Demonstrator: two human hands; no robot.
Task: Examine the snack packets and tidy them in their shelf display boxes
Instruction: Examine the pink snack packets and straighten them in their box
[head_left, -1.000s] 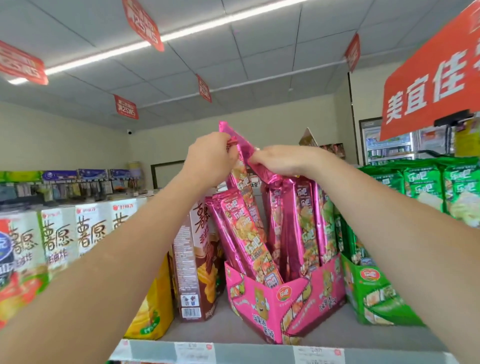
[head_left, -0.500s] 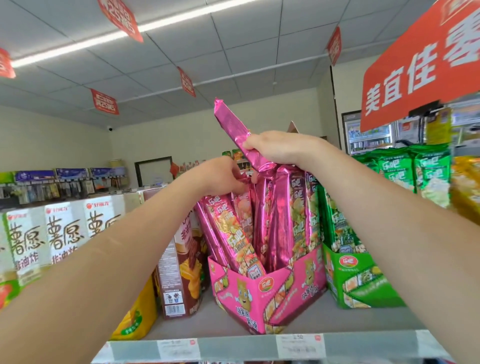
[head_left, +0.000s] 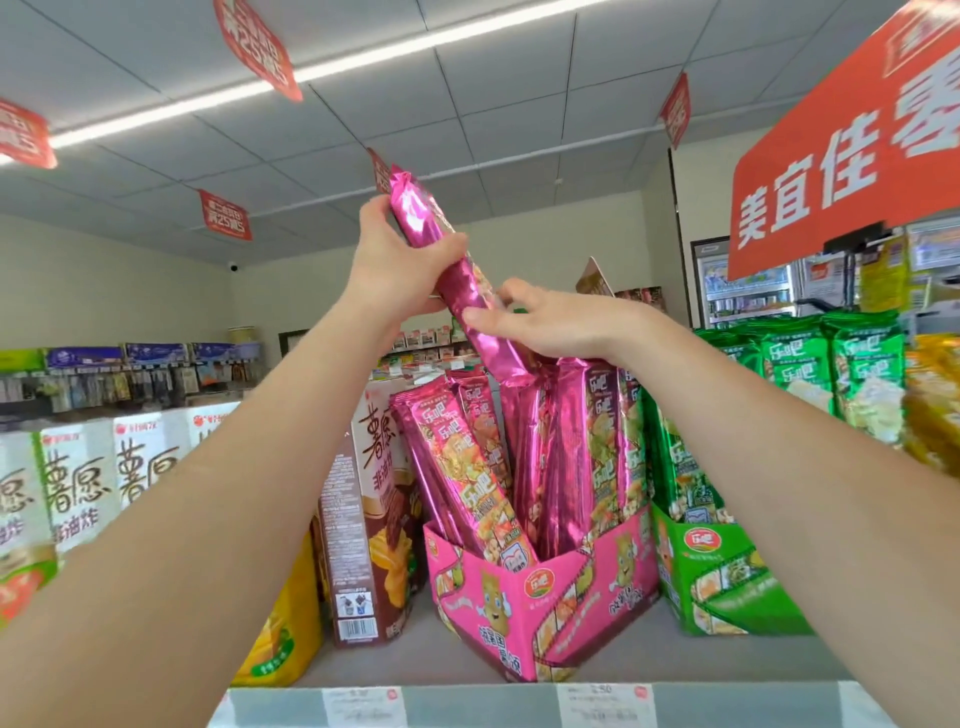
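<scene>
Up went the left hand (head_left: 395, 265) from the packets in the box. It now wrapped its fingers round the top half of the pink packet (head_left: 462, 291), which had come up higher too. The right hand (head_left: 550, 322) pinched the packet lower down, with the thumb on one side and fingertips on the other. The packet was up in the air and tilted, its top leaning left. Its bottom end was just above the other pink packets (head_left: 467, 467) standing in the pink display box (head_left: 545, 613).

What could go wrong? The wrapper looked shiny and smooth, so I think it could slip out and fall – maybe knocking the others. The front packets already leaned left out of the box and could tip if bumped. A hard squeeze might crush the snack inside. The left arm was near the tall brown box (head_left: 374, 519) and could push it over.

The pink packets and the green packets (head_left: 779, 364) said 乐吧, and so did the round badges on the pink box and the green box (head_left: 727, 582). The tall boxes said 薯愿 and 非油炸. The big red sign (head_left: 841, 156) said 美宜佳. A hanging red tag (head_left: 224, 217) showed 25. The price labels (head_left: 597, 701) on the shelf edge were too blurry to read.
</scene>
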